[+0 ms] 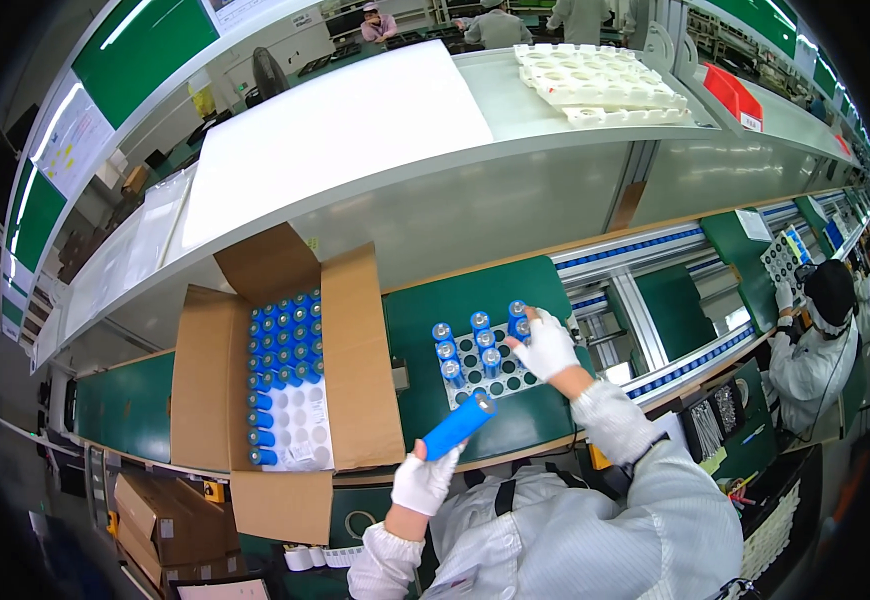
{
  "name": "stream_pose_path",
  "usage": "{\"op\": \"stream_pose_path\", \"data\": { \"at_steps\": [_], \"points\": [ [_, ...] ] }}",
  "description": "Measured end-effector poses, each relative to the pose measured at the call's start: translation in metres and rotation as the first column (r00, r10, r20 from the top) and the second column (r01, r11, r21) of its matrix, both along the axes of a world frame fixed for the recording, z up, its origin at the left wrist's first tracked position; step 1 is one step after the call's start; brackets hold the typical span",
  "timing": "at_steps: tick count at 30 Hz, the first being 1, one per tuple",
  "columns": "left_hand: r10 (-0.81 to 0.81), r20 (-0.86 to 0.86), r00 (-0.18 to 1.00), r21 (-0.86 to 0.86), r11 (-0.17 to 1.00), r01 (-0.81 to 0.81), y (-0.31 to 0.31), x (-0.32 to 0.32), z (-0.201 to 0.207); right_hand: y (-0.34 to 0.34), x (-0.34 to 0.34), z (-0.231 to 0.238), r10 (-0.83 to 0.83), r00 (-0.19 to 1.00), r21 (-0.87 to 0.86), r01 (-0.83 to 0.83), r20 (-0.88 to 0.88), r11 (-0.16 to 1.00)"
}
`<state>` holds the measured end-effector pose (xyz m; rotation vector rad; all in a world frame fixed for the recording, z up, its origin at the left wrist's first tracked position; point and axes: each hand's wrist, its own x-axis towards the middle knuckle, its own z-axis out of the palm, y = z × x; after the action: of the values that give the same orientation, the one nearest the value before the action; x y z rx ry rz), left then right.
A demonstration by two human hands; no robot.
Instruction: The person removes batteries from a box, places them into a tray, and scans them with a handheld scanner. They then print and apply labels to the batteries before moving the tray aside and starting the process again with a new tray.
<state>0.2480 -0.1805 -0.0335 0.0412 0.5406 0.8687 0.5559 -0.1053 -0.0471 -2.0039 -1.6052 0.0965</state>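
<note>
My left hand (425,482), in a white glove with bare fingertips, is closed around the lower end of a blue cylindrical battery cell (458,427). That cell is tilted, its metal end up and to the right. My right hand (548,349), gloved likewise, has its thumb and fingers about another blue battery cell (522,329) at the right part of a white holder plate (463,392) with round holes. Several blue cells (446,351) stand upright in the plate's left and middle rows. Some of its holes show bare. My fingers partly hide the right-hand cell.
An open cardboard box (363,365) to the left holds rows of blue cells and a white hole tray (305,428). The plate lies on a green work mat (410,320). A roller conveyor (645,300) runs at right, near a co-worker (815,350). White trays (600,85) lie on the shelf above.
</note>
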Motion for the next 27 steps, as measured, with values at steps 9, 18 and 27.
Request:
{"op": "stream_pose_path", "data": {
  "at_steps": [9,18,27],
  "points": [
    [-0.129,0.083,0.988,0.007,0.992,0.129,-0.001,0.031,-0.039,-0.080,-0.064,0.024,0.392,0.306,0.173,-0.553,-0.867,0.815],
    [-0.094,0.078,0.993,-0.010,0.995,0.095,0.018,0.028,-0.115,-0.052,-0.082,-0.037,-0.009,0.450,-0.170,-0.320,-0.893,0.932],
    [-0.409,-0.794,0.450,-0.189,0.869,0.458,0.021,0.027,-0.146,-0.026,-0.096,-0.099,0.091,0.825,-0.111,-0.182,-0.558,0.977]
  ]
}}
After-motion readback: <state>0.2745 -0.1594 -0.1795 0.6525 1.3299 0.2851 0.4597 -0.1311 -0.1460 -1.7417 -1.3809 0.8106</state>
